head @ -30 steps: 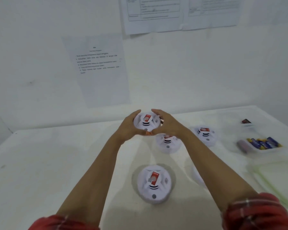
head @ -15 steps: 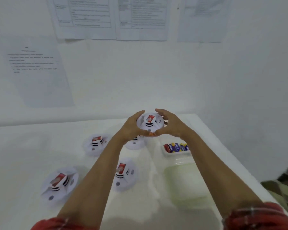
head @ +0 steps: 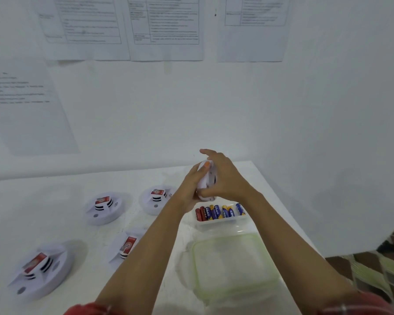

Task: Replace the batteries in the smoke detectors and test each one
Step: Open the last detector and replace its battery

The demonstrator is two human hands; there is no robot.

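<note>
Fingers of left hand and right hand clamp a round white plastic smoke detector, tipped edgewise. Opening step I reckon; next, twist firmly.

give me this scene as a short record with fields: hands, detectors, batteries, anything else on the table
held detector: white, tipped on edge, above the tray
left hand: grips the held detector's left side
right hand: grips its right side
table detectors: four, lying apart on the table, one partly behind the left forearm
batteries: red and blue, in a row in the tray
box: clear, green-rimmed lid, just nearer than the tray
papers: on the wall, text unreadable
</note>
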